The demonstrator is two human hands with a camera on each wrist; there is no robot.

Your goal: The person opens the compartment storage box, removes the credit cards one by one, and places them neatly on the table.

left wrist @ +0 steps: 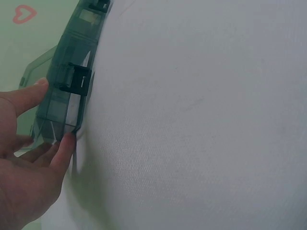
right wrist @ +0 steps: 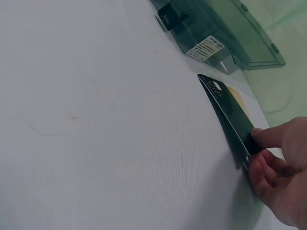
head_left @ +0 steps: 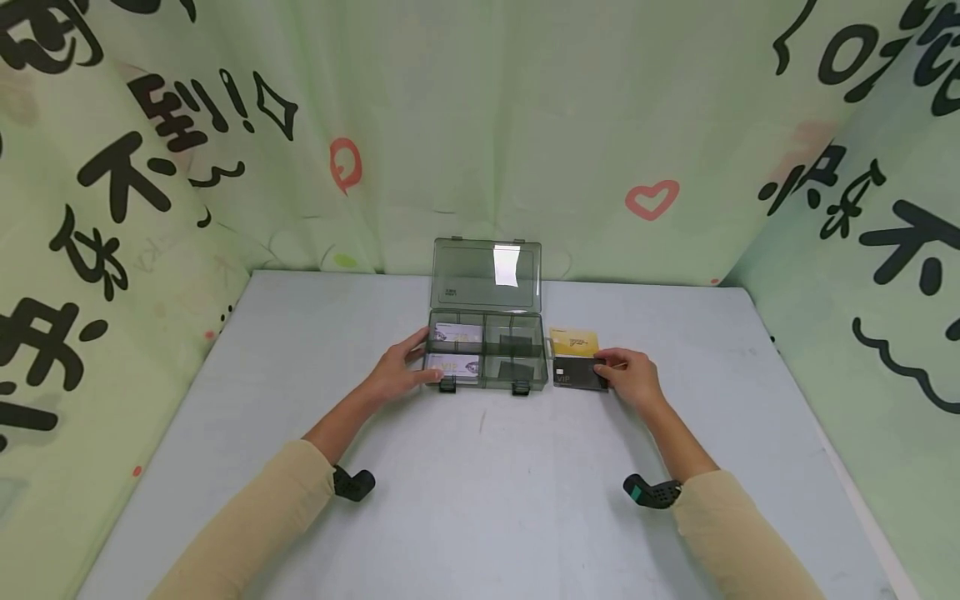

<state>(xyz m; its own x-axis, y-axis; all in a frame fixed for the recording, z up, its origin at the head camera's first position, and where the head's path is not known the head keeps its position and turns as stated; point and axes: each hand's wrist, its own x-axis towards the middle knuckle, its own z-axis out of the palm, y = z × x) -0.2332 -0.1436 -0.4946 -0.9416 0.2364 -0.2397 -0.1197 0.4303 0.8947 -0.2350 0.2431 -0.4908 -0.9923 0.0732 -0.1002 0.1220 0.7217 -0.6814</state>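
Note:
A translucent grey-green plastic box (head_left: 497, 323) with dividers stands at the table's back, its lid (head_left: 472, 279) raised. My left hand (head_left: 397, 367) holds the box's left front corner, thumb on the front rim and fingers along the side wall. Pale printed cards (head_left: 457, 333) lie in the two left compartments; dark rectangular patches show in the right ones, too dim to identify. Right of the box, my right hand (head_left: 632, 377) pinches a black VIP card (head_left: 576, 375) by its right end. That card is tilted, one long edge off the table. Behind it lies a yellow card (head_left: 573, 340).
The white table (head_left: 480, 492) runs forward to a pale green curtain (head_left: 487, 125) with writing and hearts. Two dark latches (head_left: 521, 388) stick out at the box's front. A white label (right wrist: 206, 48) is on the box's right side wall.

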